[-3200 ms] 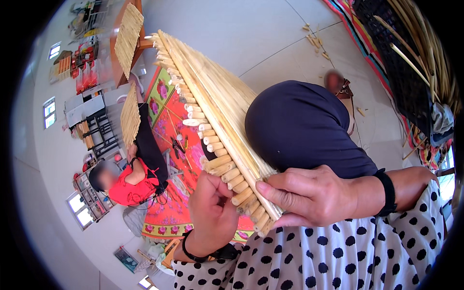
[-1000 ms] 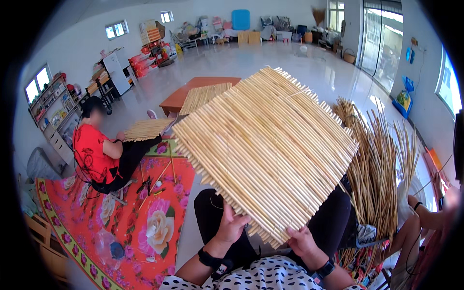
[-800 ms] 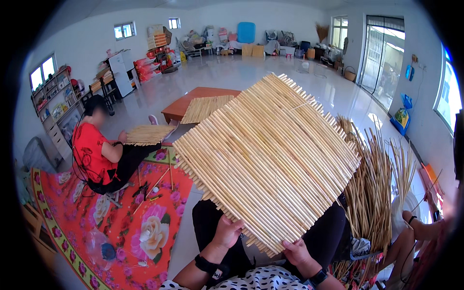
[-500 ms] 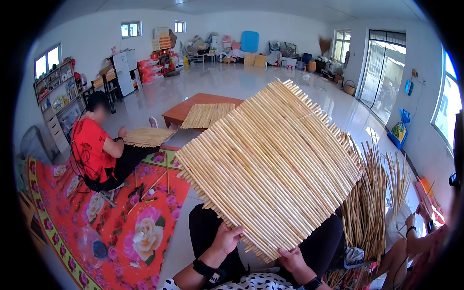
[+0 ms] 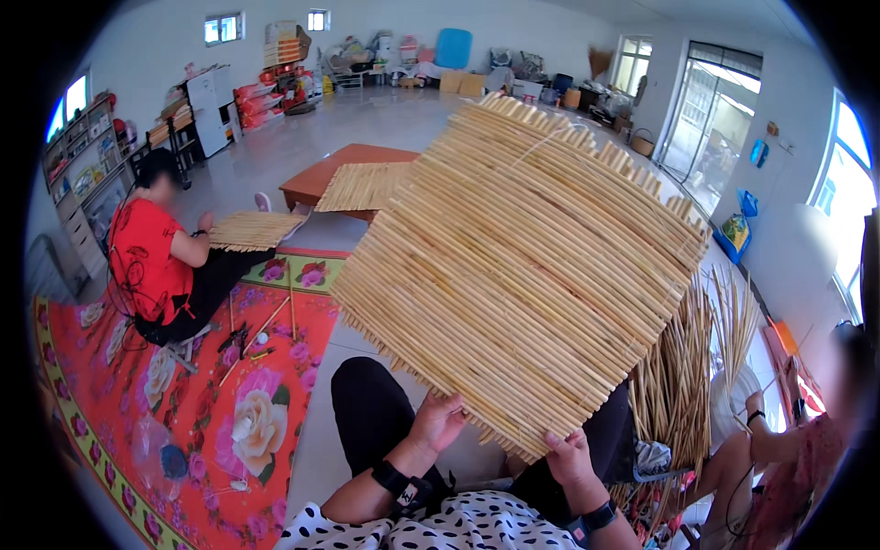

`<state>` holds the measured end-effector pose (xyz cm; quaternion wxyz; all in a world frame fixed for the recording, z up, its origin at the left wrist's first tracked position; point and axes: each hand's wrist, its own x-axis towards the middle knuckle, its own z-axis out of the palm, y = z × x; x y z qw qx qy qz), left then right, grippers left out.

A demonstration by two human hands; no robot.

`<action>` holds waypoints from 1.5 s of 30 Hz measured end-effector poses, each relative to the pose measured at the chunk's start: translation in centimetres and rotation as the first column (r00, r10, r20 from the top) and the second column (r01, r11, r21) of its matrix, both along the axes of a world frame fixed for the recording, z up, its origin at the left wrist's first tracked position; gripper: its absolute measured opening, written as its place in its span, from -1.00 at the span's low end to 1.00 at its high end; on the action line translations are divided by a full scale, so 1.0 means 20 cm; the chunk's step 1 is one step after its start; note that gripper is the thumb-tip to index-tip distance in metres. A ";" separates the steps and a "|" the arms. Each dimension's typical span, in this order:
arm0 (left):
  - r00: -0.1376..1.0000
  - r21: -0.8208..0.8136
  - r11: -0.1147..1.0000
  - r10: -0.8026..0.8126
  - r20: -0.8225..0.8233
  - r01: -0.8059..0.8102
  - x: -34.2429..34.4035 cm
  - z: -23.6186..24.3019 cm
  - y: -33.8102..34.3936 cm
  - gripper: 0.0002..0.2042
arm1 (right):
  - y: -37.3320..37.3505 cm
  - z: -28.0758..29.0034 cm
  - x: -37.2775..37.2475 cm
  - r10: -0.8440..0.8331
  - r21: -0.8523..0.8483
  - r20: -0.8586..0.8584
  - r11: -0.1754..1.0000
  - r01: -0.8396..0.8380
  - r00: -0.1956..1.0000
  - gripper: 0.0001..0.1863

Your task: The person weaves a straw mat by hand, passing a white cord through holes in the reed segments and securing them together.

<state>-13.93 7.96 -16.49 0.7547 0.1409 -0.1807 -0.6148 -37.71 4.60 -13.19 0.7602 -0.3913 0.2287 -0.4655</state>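
A large square mat of pale straw-coloured stalks (image 5: 522,275), laid side by side and bound with thread, is held up tilted over my lap. Its edges are uneven where the stalk ends stick out. My left hand (image 5: 438,422) grips the lower left edge, thumb on the face and fingers behind. At the bottom corner my right hand (image 5: 568,456) pinches the mat the same way. A loose thread (image 5: 550,137) lies across its upper part. The mat hides part of my right leg and the floor behind.
A person in red (image 5: 151,247) sits at left with a smaller stalk mat (image 5: 252,231). Another mat (image 5: 362,186) rests on a low brown table (image 5: 302,188). A bundle of stalks (image 5: 674,394) stands at right beside another person (image 5: 779,449). A red floral carpet (image 5: 202,440) covers the left floor.
The mat has been raised and turned slightly, its far corner now higher in view. My right hand has come up with it, and the whole view has shifted.
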 end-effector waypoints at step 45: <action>0.499 0.806 0.400 -0.853 0.153 0.436 -0.24 -0.11 0.09 -0.39 | -0.60 0.40 0.06 -0.154 -0.127 -0.875 0.988 0.089 0.459 -0.71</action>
